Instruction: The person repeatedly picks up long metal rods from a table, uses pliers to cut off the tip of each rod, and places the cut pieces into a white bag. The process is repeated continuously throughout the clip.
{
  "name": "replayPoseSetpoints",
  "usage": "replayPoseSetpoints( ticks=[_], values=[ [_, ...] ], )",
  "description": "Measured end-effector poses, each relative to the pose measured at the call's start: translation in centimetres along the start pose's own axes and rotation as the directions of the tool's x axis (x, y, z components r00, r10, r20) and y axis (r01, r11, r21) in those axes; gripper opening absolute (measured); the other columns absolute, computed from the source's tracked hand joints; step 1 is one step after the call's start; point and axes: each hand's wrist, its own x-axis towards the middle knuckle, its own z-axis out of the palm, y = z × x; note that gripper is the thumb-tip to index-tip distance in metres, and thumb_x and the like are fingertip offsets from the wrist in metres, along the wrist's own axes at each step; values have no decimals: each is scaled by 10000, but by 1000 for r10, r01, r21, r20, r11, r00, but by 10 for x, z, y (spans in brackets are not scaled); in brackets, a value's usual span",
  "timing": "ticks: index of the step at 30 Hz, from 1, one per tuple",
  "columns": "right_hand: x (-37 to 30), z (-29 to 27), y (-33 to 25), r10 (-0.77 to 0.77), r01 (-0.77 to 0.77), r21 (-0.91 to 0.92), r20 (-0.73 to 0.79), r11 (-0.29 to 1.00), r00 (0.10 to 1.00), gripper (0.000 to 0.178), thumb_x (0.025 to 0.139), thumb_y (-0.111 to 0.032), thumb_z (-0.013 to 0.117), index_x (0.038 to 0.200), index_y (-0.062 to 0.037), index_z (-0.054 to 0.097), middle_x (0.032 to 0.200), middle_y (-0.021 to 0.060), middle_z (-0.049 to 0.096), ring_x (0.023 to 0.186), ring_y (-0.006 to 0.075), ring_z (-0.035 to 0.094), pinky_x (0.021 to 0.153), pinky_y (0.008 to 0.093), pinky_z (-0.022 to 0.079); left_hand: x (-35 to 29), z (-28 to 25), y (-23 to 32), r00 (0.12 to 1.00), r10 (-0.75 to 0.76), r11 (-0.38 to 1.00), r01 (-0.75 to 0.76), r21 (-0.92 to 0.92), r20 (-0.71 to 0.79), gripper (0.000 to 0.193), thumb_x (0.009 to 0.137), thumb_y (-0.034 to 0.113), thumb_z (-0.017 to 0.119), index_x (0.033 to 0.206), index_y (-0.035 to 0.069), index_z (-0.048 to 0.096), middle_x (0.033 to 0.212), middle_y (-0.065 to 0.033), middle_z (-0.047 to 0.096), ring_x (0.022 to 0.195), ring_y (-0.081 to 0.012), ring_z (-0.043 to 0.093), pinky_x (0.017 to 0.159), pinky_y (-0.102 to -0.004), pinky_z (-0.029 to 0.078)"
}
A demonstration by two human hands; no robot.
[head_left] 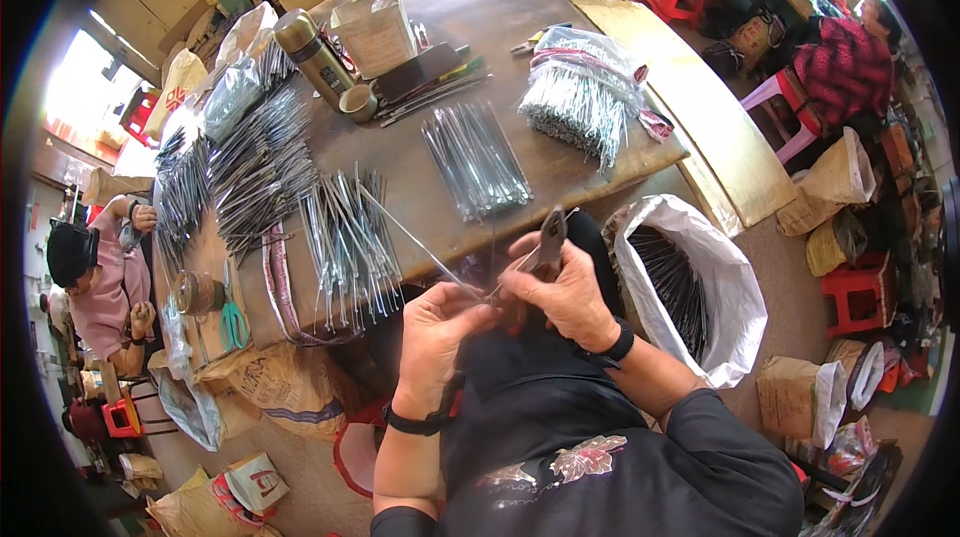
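Black shirt (660, 417) nearest; left hand (445, 322) pinching long, thin, silvery rod (420, 246); right hand (567, 289) grasping pliers (553, 232).

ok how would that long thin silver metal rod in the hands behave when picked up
The long thin silver metal rod seems fairly stiff, since it juts straight out past the left hand without sagging. It is probably light, being slim and held by fingertips. Its shiny surface may be slippery.
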Motion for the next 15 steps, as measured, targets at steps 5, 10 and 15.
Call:
replayPoseSetpoints(
  ticks=[5,10,15],
  values=[
    [12,-10,-7,-36,58,102,-208,993,977,185,856,-23,648,1012,40,572,811,120,668,628,157,641,503,248,510,-3,-2,1,1000,-23,998,23,61,-1,205,813,-58,669,1004,-23,603,853,-94,678,788,-206,689,717,-303,578],
    [8,-23,0,163,-159,86,-40,984,986,185,840,-28,674,1000,39,608,802,83,654,703,141,636,668,261,516,-4,8,-1,983,-131,990,124,64,127,271,805,-56,675,1062,-40,590,823,-56,638,818,-227,690,726,-324,588],
    [7,-32,6,263,-264,151,28,953,964,259,820,-64,708,1038,33,605,816,88,655,699,145,637,650,268,525,-7,9,-4,970,-191,980,182,76,148,292,798,-44,686,1079,-44,607,863,-81,655,829,-232,692,684,-302,584]
  ],
)
